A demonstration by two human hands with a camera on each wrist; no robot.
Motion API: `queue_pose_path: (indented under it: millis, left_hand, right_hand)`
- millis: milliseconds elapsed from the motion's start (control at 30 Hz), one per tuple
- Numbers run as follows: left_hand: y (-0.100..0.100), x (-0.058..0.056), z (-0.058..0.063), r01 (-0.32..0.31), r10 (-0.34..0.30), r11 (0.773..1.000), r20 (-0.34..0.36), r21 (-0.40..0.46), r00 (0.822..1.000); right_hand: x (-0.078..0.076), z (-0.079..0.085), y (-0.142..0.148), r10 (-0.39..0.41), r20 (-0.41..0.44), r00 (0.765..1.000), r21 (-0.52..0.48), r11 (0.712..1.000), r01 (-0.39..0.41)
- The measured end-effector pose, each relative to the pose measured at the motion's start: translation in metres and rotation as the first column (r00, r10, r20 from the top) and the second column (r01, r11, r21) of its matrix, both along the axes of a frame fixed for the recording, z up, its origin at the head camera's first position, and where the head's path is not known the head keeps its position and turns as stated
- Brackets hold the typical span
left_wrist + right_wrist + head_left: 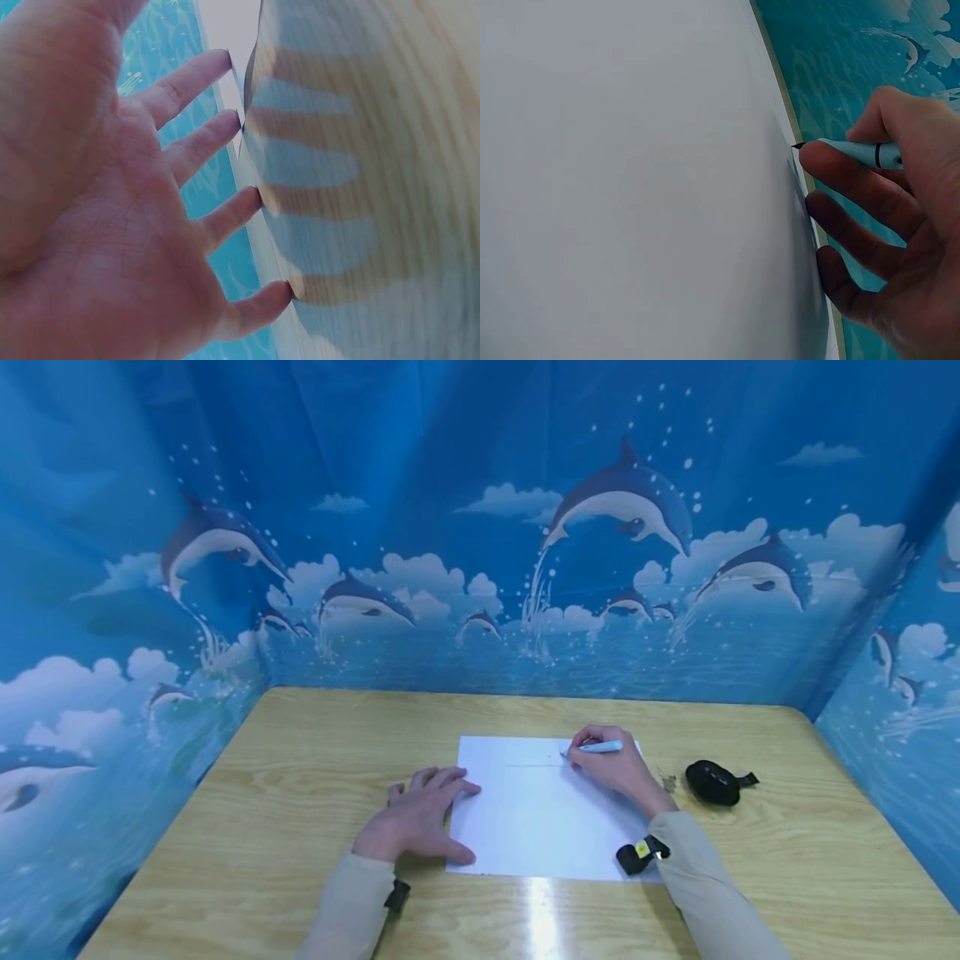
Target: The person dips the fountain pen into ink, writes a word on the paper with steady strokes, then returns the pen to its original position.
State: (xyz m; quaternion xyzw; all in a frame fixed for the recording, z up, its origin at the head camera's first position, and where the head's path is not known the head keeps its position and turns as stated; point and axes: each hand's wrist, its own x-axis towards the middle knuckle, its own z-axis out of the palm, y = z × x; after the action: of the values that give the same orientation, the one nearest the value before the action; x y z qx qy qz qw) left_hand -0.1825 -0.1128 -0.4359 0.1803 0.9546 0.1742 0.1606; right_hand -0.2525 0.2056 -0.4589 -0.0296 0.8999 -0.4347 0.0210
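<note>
A white sheet of paper (pixel 536 827) lies on the wooden table, with a thin straight line across its upper part. My right hand (pixel 613 768) pinches a light blue pen (pixel 606 747), its dark tip at the right end of that line. In the right wrist view the pen (pixel 859 151) sits between thumb and forefinger, and the other fingers of the right hand (pixel 900 232) curve toward the paper. My left hand (pixel 420 814) spreads over the paper's left edge; thumb and forefinger reach onto the sheet. The left wrist view shows the fingertips of that hand (pixel 127 217) touching the tabletop and paper edge.
A small black pouch (pixel 712 782) with a strap lies right of the paper on the wooden table (pixel 300 777). A small, unclear item (pixel 668 783) is between pouch and right wrist. A blue dolphin-print curtain (pixel 450 527) stands behind the table and at both sides.
</note>
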Motion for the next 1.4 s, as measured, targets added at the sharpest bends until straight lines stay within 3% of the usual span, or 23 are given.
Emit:
queue_pose_path:
  millis: [967,1400]
  left_hand:
    - [0.0026,0.0016,0.0047,0.003,-0.003,1.0,0.017,-0.012,1.0]
    - [0.0062,0.0018,0.0082,0.006,-0.005,0.999,0.02,-0.036,1.0]
  right_hand:
    - [0.0052,0.0019,0.0011,0.03,0.042,0.999,-0.023,0.999,-0.029]
    - [0.0063,-0.0007,0.0018,0.055,-0.002,0.998,-0.041,0.998,-0.055]
